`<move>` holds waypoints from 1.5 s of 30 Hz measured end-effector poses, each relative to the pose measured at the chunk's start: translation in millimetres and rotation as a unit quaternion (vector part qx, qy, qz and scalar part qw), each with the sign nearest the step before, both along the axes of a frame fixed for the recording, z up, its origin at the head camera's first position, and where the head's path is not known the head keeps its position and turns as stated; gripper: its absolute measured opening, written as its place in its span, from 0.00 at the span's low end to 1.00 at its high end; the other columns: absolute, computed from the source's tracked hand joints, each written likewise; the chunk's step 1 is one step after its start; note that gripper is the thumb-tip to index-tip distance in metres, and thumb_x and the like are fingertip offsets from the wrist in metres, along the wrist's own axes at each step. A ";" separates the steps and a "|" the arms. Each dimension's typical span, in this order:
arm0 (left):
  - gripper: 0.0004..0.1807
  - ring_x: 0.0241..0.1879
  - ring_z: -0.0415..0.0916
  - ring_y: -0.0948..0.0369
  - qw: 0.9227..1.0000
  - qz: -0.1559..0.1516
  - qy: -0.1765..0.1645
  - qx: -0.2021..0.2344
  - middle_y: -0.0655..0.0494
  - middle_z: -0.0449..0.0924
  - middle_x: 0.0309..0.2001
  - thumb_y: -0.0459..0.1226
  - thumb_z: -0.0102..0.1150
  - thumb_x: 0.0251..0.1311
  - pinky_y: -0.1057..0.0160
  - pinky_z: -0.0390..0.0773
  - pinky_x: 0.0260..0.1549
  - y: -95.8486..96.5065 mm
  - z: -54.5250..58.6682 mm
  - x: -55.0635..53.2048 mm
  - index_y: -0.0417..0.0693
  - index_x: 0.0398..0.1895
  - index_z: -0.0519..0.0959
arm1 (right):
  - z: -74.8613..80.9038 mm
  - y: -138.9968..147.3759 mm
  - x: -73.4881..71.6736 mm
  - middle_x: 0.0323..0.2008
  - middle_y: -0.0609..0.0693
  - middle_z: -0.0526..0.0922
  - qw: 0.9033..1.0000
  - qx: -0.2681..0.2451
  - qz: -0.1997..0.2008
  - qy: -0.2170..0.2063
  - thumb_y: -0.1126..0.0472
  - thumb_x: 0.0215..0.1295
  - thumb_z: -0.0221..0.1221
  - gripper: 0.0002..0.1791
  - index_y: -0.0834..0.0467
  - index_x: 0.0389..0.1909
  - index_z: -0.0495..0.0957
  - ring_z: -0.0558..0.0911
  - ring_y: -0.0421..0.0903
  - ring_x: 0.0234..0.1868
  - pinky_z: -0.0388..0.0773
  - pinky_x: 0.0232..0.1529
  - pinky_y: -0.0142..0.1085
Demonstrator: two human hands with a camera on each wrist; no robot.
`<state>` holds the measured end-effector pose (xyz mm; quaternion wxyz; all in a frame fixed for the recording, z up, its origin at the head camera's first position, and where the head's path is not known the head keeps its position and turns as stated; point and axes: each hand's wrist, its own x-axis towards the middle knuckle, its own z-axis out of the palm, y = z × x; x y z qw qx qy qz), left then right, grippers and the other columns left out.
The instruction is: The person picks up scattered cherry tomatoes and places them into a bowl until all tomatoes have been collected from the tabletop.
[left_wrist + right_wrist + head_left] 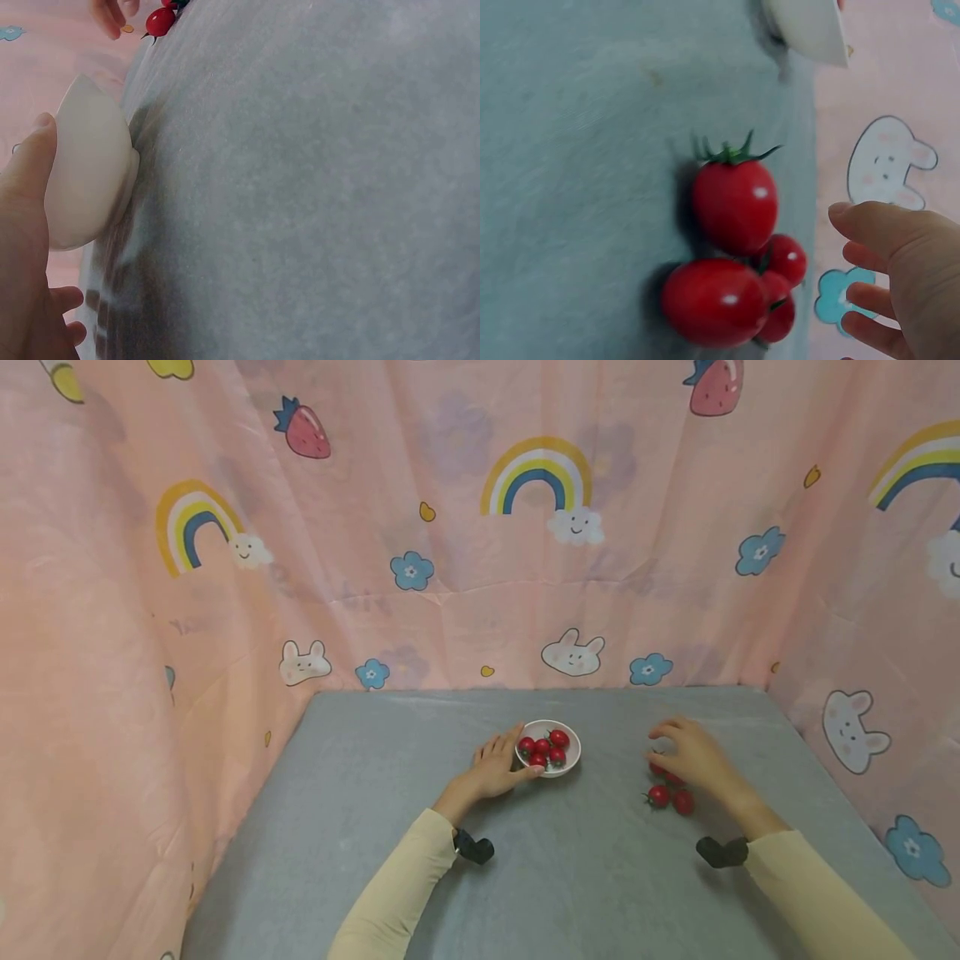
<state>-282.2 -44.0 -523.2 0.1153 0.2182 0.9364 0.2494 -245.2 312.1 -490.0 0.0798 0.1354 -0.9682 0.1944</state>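
Observation:
My left hand (495,768) holds a small white bowl (574,752) at its left side, the thumb at the near rim and the fingers along the left side. In the left wrist view the thumb lies against the bowl's (94,165) outer wall. Several red cherry tomatoes (557,757) with green stems lie in the bowl. To the right, my right hand (693,760) hovers over a small cluster of cherry tomatoes (658,796), partly hiding those at the back. Its fingers are spread and loosely bent, with nothing between them. One tomato (735,206) shows its stem in the right wrist view.
A grey cloth-covered table (600,877) lies under everything. Pink printed curtains (465,635) hang behind it and at both sides. Black straps with small camera mounts (474,847) sit on both wrists, over cream sleeves.

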 end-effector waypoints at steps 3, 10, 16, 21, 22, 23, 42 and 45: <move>0.50 0.79 0.44 0.45 1.000 0.000 0.003 0.000 0.48 0.47 0.80 0.68 0.46 0.64 0.39 0.46 0.73 -0.1 -0.5 -0.8 0.62 0.81 0.37 | -4.0 3.9 3.2 0.52 0.67 0.79 1.000 0.000 -0.005 0.006 0.56 0.60 0.68 0.21 0.66 0.48 0.82 0.74 0.67 0.56 0.68 0.59 0.64; 0.50 0.79 0.44 0.45 1.000 0.005 0.000 -0.003 0.47 0.48 0.80 0.68 0.45 0.64 0.38 0.46 0.73 0.0 -0.1 0.6 0.65 0.80 0.36 | -13.6 8.2 7.0 0.51 0.67 0.79 1.000 0.011 -0.029 -0.003 0.52 0.58 0.69 0.23 0.65 0.47 0.82 0.74 0.66 0.55 0.68 0.58 0.64; 0.50 0.79 0.44 0.44 1.000 0.004 -0.002 0.002 0.46 0.48 0.80 0.68 0.46 0.64 0.37 0.46 0.73 -0.1 0.9 2.1 0.64 0.80 0.36 | -18.5 8.7 8.2 0.51 0.67 0.79 0.998 0.019 -0.051 -0.013 0.50 0.57 0.69 0.23 0.65 0.45 0.83 0.74 0.67 0.54 0.68 0.57 0.65; 0.50 0.79 0.44 0.44 1.000 0.006 -0.003 0.005 0.46 0.48 0.80 0.68 0.46 0.64 0.37 0.46 0.73 -0.1 0.4 1.1 0.64 0.80 0.36 | -21.1 7.4 8.1 0.50 0.68 0.80 0.998 0.026 -0.058 -0.011 0.49 0.56 0.70 0.24 0.65 0.44 0.83 0.75 0.67 0.53 0.69 0.55 0.64; 0.50 0.79 0.44 0.44 1.000 0.006 -0.003 0.005 0.46 0.48 0.80 0.68 0.46 0.64 0.37 0.46 0.73 -0.1 0.3 0.8 0.64 0.80 0.37 | -21.6 7.4 7.9 0.50 0.68 0.79 0.998 0.026 -0.059 -0.012 0.49 0.56 0.70 0.24 0.65 0.44 0.83 0.75 0.67 0.53 0.69 0.55 0.64; 0.50 0.79 0.45 0.44 1.000 0.006 -0.001 0.004 0.46 0.49 0.80 0.68 0.46 0.64 0.38 0.47 0.73 0.2 -0.5 0.4 0.64 0.80 0.37 | -22.1 7.5 7.8 0.50 0.68 0.79 0.998 0.028 -0.059 -0.013 0.49 0.55 0.70 0.24 0.65 0.44 0.83 0.75 0.67 0.53 0.70 0.55 0.64; 0.51 0.78 0.46 0.44 1.000 0.002 -0.002 -0.002 0.46 0.49 0.79 0.69 0.45 0.63 0.37 0.46 0.72 0.5 -10.2 -5.8 0.65 0.80 0.35 | -23.7 7.6 7.3 0.51 0.69 0.79 0.998 0.027 -0.055 -0.022 0.50 0.54 0.71 0.23 0.65 0.42 0.82 0.75 0.67 0.52 0.71 0.53 0.64; 0.51 0.79 0.44 0.45 1.000 0.004 -0.012 -0.004 0.47 0.47 0.80 0.68 0.47 0.63 0.38 0.45 0.73 1.1 -12.4 -8.2 0.67 0.80 0.34 | -23.6 7.2 6.4 0.50 0.68 0.80 0.998 0.028 -0.053 -0.020 0.50 0.54 0.70 0.23 0.64 0.41 0.83 0.76 0.66 0.51 0.72 0.52 0.64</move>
